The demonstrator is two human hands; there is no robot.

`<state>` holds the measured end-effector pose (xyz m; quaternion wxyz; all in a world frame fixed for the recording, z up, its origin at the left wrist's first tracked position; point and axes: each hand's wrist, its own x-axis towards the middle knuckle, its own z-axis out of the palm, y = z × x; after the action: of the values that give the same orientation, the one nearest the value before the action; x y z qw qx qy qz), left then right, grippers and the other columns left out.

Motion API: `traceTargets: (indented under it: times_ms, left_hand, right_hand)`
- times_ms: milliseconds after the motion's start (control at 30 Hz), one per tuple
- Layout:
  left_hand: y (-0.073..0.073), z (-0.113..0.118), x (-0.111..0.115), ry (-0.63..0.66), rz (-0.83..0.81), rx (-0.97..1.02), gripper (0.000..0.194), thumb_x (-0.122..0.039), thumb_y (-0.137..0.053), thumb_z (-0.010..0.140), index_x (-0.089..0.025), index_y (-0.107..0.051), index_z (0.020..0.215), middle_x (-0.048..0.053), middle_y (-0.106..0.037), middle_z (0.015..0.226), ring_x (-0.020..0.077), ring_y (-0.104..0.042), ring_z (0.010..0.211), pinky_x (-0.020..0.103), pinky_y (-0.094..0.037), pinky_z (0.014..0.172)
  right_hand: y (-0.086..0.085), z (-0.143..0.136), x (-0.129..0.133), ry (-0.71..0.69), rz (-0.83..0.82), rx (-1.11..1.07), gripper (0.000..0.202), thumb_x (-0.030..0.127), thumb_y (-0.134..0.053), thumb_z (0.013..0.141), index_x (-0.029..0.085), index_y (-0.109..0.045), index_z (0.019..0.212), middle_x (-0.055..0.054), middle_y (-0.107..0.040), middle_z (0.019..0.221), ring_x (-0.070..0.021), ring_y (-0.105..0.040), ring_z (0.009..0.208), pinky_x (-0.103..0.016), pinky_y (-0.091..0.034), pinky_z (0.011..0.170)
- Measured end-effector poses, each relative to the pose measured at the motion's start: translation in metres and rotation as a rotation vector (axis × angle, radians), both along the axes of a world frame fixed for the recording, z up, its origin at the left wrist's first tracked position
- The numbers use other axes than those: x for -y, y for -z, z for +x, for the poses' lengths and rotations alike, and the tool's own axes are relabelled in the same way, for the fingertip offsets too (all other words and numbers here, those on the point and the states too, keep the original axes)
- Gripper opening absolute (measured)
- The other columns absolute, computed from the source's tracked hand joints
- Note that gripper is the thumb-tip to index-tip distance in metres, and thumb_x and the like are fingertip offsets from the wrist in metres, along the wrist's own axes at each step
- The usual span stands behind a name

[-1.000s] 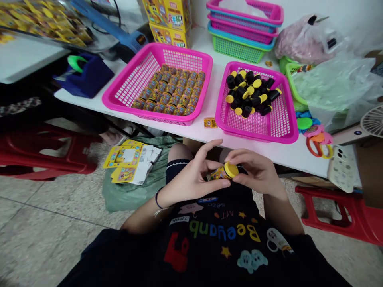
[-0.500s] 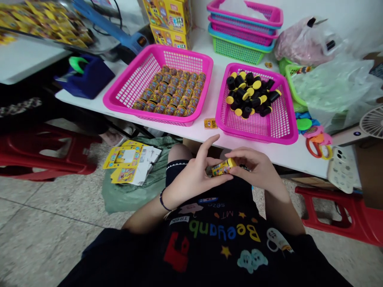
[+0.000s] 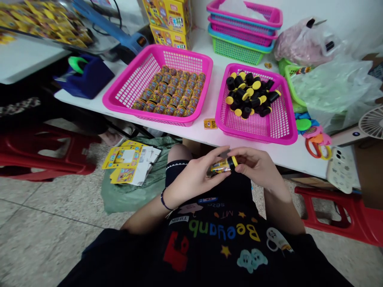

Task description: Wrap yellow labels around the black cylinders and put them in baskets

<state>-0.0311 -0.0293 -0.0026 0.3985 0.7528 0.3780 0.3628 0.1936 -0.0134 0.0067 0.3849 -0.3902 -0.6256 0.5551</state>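
A small black canister with a yellow cap and a shiny yellow printed sleeve lies sideways between my hands, above my lap. My left hand is closed round its sleeved end, thumb and fingers on either side. At the capped end, my right hand pinches with thumb and fingertips. A black band of the canister shows between the sleeve and the yellow cap. Beyond my hands, a pink basket holds a loose heap of black canisters with yellow caps.
Another pink basket holds rows of sleeved canisters. A small orange printed packet lies between the baskets. Left stands a blue tape dispenser. Stacked baskets and yellow boxes stand behind; a phone lies right.
The canister has turned in my hands, and a black band now shows beside its cap. My left index finger, raised before, has come down towards the canister.
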Motion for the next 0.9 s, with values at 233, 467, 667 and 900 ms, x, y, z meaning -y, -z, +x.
traceTargets:
  times_ms: [233, 467, 667, 900]
  left_hand:
    - [0.002, 0.002, 0.0, -0.058, -0.096, 0.016, 0.071, -0.039, -0.073, 0.094, -0.018, -0.045, 0.156, 0.007, -0.081, 0.117, 0.0216, -0.079, 0.1, 0.029, -0.063, 0.086]
    - [0.009, 0.005, 0.004, -0.006, -0.358, 0.291, 0.108, -0.039, -0.077, 0.091, -0.022, -0.005, 0.17, 0.002, -0.078, 0.088, 0.0142, -0.071, 0.07, 0.022, -0.054, 0.063]
    - [0.009, 0.011, 0.0, 0.022, -0.402, 0.564, 0.109, -0.032, -0.08, 0.09, -0.025, -0.002, 0.166, -0.003, -0.075, 0.087, 0.0107, -0.07, 0.077, 0.022, -0.054, 0.074]
    - [0.002, 0.018, -0.005, 0.137, -0.424, 0.538, 0.1, -0.028, -0.078, 0.086, -0.029, -0.01, 0.159, -0.006, -0.066, 0.087, 0.0079, -0.061, 0.066, 0.019, -0.046, 0.059]
  right_hand:
    - [0.01, -0.01, 0.003, 0.114, 0.176, -0.003, 0.029, 0.034, -0.079, 0.09, 0.027, -0.071, 0.117, -0.005, -0.08, 0.114, -0.0181, -0.077, 0.105, -0.033, -0.064, 0.092]
    - [0.011, -0.019, 0.01, -0.042, 0.561, 0.107, 0.031, 0.048, -0.04, 0.11, 0.031, -0.064, 0.12, -0.005, -0.075, 0.135, -0.0193, -0.057, 0.143, -0.05, -0.05, 0.117]
    - [0.007, -0.016, 0.016, 0.101, 0.879, 0.545, 0.057, 0.058, -0.067, 0.094, 0.032, -0.053, 0.143, -0.009, -0.064, 0.144, -0.0305, -0.052, 0.139, -0.053, -0.039, 0.117]
    - [0.021, -0.023, 0.016, 0.326, 1.132, 0.629, 0.049, 0.034, -0.073, 0.086, 0.041, -0.059, 0.133, 0.0, -0.076, 0.114, -0.0288, -0.059, 0.109, -0.055, -0.035, 0.113]
